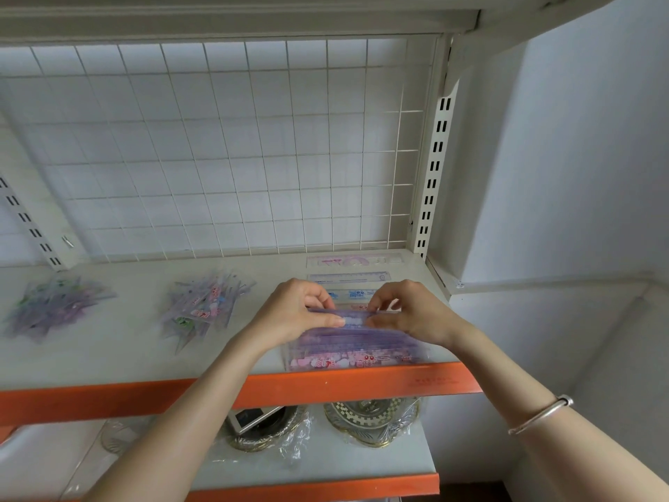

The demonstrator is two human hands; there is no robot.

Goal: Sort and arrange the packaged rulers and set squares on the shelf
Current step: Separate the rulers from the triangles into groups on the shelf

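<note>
You are pinching the upper edge of a stack of purple packaged rulers with both hands. Your left hand is curling its fingers over the far side while the thumb is pressing along the near face. Your right hand is gripping the same edge just beside it, thumb and fingertips closed on the packet. Both forearms are reaching up and forward from below, converging on the stack, and a silver bangle is sitting on your right wrist. The stack is lying at the right front of the shelf, its near end reaching the orange front edge. Behind your hands, single ruler packets are lying flat in a row toward the wire grid back. To the left, a middle pile of loose packets and a far-left pile are lying well apart from each other.
</note>
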